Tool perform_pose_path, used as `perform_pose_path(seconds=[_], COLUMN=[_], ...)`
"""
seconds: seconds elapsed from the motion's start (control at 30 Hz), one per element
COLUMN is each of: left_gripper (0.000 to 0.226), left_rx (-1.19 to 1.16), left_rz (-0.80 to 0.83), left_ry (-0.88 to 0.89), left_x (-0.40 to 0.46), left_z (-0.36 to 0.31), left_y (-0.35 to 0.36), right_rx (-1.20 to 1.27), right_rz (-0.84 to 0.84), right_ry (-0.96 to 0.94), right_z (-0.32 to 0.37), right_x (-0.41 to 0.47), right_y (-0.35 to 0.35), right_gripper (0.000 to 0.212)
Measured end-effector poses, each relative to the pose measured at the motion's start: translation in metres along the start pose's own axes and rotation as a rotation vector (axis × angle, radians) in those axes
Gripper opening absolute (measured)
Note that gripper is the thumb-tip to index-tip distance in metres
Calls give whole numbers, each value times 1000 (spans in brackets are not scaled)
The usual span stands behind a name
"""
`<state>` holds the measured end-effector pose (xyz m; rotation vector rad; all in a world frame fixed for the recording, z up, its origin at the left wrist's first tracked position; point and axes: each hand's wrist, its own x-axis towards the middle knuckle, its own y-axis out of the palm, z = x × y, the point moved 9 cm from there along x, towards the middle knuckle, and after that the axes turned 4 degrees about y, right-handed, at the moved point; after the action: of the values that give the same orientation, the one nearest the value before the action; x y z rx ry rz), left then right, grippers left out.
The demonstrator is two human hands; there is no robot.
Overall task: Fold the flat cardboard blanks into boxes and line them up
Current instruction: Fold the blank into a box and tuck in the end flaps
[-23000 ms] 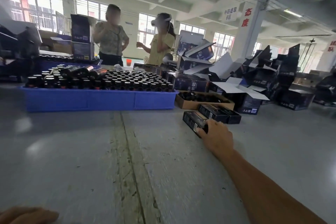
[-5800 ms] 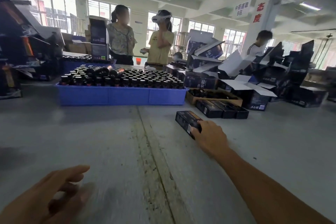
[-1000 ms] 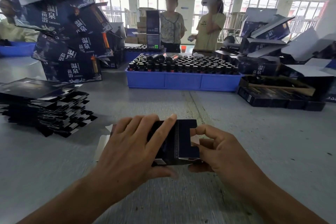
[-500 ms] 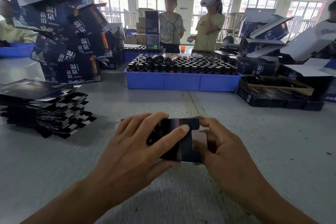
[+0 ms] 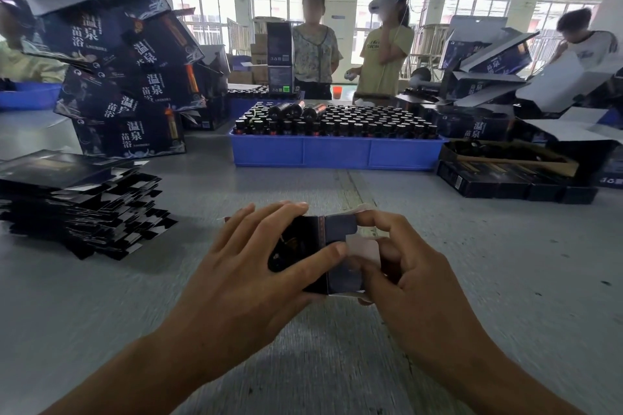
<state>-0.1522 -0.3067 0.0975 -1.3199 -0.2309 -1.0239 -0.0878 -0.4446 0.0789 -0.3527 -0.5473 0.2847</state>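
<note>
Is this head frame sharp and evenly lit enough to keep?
Head view: hands and the half-folded box are sharp; edges bow from the wide lens and smear slightly at the lower corners; the windows blow out, backlighting the people; the table is evenly lit with soft shadows.

dark half-folded box (image 5: 337, 259), flap open

Light: bright daylight from rear windows (image 5: 286, 7), slightly blown out | Shadows: soft on tabletop (image 5: 505, 263) | Blur: smeared edges | Distortion: wide-angle bowing at the sides | Faces blurred
</note>
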Motion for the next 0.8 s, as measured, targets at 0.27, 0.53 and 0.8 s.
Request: perform_pose_path(seconds=[0.27,0.53,0.8], left_gripper=[49,43,40], left_rx=[-65,-127,-134], left_rz=[-21,-50,-64], left_ry=[-13,20,5], left_x=[-6,-5,-9], left_z=[6,4,8], left_y=[0,-3,-1], right_rx=[-6,47,-95], right_rz=[-8,-28,-32], right_ry=[-28,-16,-76], right_z=[6,4,15], right_x=[-3,-3,-6], right_y=[0,-1,0], right_gripper=[46,43,60])
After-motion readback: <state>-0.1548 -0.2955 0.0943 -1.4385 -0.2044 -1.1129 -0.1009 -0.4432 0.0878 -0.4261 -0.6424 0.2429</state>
